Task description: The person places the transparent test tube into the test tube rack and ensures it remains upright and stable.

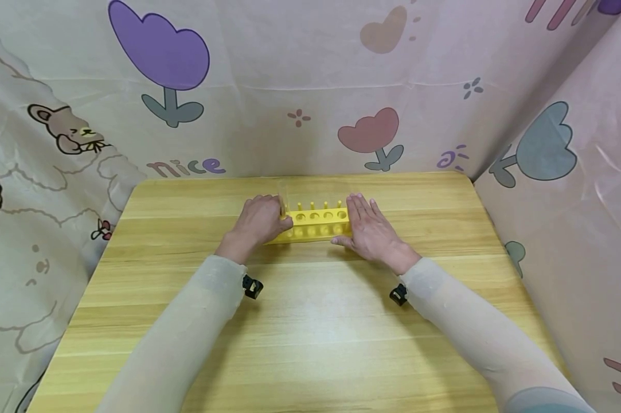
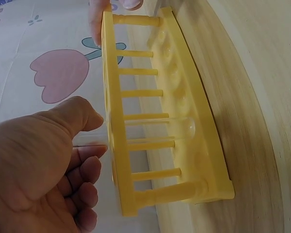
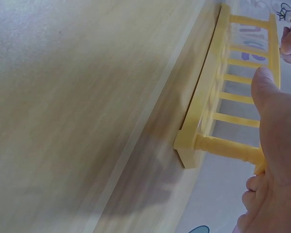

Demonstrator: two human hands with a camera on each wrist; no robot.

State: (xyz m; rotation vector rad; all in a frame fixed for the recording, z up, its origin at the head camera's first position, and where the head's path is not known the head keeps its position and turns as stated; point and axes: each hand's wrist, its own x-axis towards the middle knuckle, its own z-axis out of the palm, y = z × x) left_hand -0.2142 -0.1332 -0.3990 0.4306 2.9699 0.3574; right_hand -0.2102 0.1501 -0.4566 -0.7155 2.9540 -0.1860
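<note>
A yellow test tube rack [image 1: 314, 226] stands upright on the table. A clear test tube [image 2: 160, 128] sits in a hole near its left end, the rounded tip down by the base and the upper part above the top bar. My left hand [image 1: 261, 221] pinches the tube's upper part between thumb and index finger, the other fingers curled, as the left wrist view shows [image 2: 43, 165]. At the rack's right end my right hand [image 1: 372, 229] rests against it with straight fingers. Its thumb [image 3: 264, 85] lies along the front side.
The wooden table [image 1: 310, 327] carries the rack near its back edge. Behind hangs a patterned cloth [image 1: 269, 69], with more cloth at both sides. Each sleeve has a small black wrist camera [image 1: 252, 287] near the cuff. Several pegs [image 1: 325, 205] line the rack's rear.
</note>
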